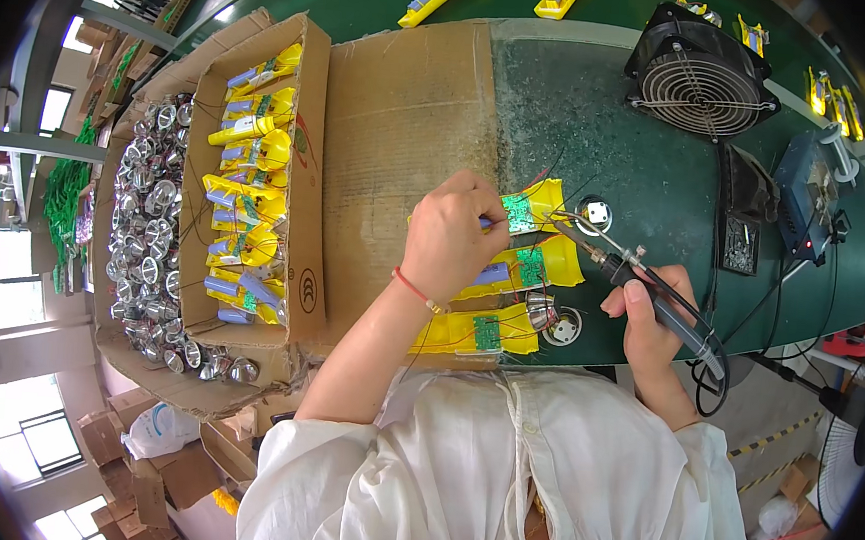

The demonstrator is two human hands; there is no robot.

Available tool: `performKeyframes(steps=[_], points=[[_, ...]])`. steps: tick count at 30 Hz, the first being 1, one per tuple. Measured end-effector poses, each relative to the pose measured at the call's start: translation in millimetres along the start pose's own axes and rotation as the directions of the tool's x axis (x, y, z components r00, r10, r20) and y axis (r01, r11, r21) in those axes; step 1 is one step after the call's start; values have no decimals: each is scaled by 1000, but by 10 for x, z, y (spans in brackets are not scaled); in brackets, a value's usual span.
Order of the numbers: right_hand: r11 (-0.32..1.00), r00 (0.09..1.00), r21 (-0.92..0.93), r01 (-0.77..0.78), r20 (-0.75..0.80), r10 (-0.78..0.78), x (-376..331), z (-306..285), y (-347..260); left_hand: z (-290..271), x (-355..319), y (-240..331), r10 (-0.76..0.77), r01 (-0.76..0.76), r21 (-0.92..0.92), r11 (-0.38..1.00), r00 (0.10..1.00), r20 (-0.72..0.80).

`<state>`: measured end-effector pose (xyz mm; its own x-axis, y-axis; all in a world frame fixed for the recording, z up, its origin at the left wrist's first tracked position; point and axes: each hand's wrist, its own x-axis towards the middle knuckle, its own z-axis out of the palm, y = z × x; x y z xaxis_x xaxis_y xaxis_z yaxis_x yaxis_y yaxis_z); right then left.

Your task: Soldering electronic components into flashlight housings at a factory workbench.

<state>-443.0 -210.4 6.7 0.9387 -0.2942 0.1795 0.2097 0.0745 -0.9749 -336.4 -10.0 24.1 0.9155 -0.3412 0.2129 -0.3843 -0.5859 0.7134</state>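
My right hand [656,321] grips a soldering iron [677,330] with a metal feed tube; its tip points left, at the far yellow casing [545,200]. That casing carries a green circuit board [520,213] and thin wires. My left hand [458,234] is closed over the casing's left end, by its purple battery cell; the fingertips are partly hidden. Nearer to me lie a second yellow casing [559,261] and a third yellow casing [438,333], each with a green board. A silver reflector cup [540,311] sits at the third one's right end, beside a round white piece [563,327].
At left, a cardboard box [308,191] holds several wired yellow casings, beside many silver reflector cups [162,196]. A black fan [704,88] stands at the far right, with a blue soldering station [807,191] beyond it. Cardboard [404,97] covers part of the green bench.
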Motion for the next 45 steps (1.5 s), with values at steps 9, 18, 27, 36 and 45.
performKeyframes(steps=[9, 18, 27, 36, 45], points=[[998, 1000, 62, 6, -19, -5, -88, -60, -15, -39, 21, 13, -2, 0, 44, 999, 999, 49], [998, 999, 59, 27, -38, -25, -125, -141, -37, -450, -157, 31, 251, -199, 222, 955, 937, -241], [997, 1000, 77, 22, -14, -21, -91, -137, -36, -695, -837, -157, 168, -200, 188, 962, 971, 173], [998, 1000, 58, -24, 19, 23, -82, -44, -44, -438, -316, -21, -45, 31, -95, 995, 987, -154], [997, 996, -34, -73, 40, 75, 49, 18, -51, -75, -110, 14, 103, -101, 49, 994, 993, -51]])
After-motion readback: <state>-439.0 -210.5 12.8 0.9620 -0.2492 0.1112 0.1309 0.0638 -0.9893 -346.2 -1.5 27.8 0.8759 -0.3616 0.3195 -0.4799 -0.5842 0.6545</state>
